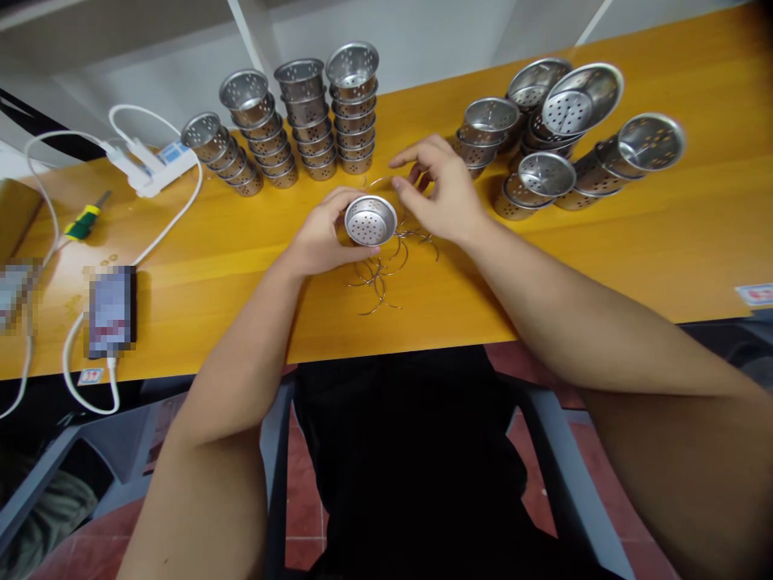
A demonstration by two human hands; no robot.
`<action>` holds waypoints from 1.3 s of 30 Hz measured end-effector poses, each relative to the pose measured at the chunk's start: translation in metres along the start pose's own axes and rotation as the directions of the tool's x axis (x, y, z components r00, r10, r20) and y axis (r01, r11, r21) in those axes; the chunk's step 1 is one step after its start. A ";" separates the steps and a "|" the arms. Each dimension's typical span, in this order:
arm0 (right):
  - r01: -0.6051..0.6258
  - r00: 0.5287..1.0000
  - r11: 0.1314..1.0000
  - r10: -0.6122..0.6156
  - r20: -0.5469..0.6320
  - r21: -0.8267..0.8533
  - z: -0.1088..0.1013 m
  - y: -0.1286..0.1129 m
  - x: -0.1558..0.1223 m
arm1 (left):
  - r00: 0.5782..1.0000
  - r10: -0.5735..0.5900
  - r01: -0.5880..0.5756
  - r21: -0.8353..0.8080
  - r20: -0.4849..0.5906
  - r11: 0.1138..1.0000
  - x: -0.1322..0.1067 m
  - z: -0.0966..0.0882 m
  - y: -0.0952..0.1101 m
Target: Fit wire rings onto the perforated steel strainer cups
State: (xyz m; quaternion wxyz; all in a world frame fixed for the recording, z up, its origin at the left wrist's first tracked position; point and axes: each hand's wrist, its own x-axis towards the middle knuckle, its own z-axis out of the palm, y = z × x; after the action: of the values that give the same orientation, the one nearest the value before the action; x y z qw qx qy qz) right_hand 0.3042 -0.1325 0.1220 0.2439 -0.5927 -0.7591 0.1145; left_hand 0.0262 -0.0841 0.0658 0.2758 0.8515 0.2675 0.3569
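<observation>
The left hand [321, 235] clasps a perforated metal cup [370, 222]; at its two o'clock the right hand [448, 187] hangs half-curled, any hold unclear.

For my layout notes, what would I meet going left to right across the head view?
Yellow-and-green-handled screwdriver, white plastic power strip, leftmost leaning stack of perforated silver metal cups, left hand, round perforated silver metal cup, right hand, rightmost stack of perforated silver metal cups, small white rectangular label.
</observation>
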 end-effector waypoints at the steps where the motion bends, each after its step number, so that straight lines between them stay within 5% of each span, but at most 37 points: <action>1: 0.021 1.000 0.999 -0.020 -0.019 0.039 0.001 0.002 -0.001 | 1.000 0.010 -0.010 0.008 0.007 1.000 0.000 0.001 0.001; 8: 0.305 0.951 0.873 -0.255 -0.177 0.380 0.028 0.026 0.005 | 0.996 0.082 -0.083 0.023 0.045 0.996 0.003 0.004 0.003; 12: 0.314 0.946 0.866 -0.252 -0.204 0.389 0.033 0.033 0.009 | 0.996 0.083 -0.084 0.029 0.033 0.996 0.003 0.007 0.002; 21: 0.265 0.946 0.849 -0.138 -0.292 0.457 0.052 0.067 0.033 | 0.985 0.010 0.000 0.058 -0.170 0.998 0.003 0.006 -0.029; 30: 0.374 0.918 0.721 -0.200 -0.342 0.583 0.052 0.037 0.018 | 0.954 -0.016 0.044 0.088 -0.299 0.995 0.005 0.003 -0.038; 39: 0.357 0.934 0.679 -0.241 -0.265 0.642 0.049 0.012 0.000 | 0.962 0.030 -0.027 0.018 -0.271 0.999 0.009 0.013 -0.054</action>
State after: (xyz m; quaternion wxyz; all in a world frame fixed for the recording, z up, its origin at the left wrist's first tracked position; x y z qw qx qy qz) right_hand 0.2896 -0.1238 0.0745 0.5184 -0.3366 -0.7286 0.2951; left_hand 0.0269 -0.0435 0.0265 0.2256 0.8002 0.2929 0.4722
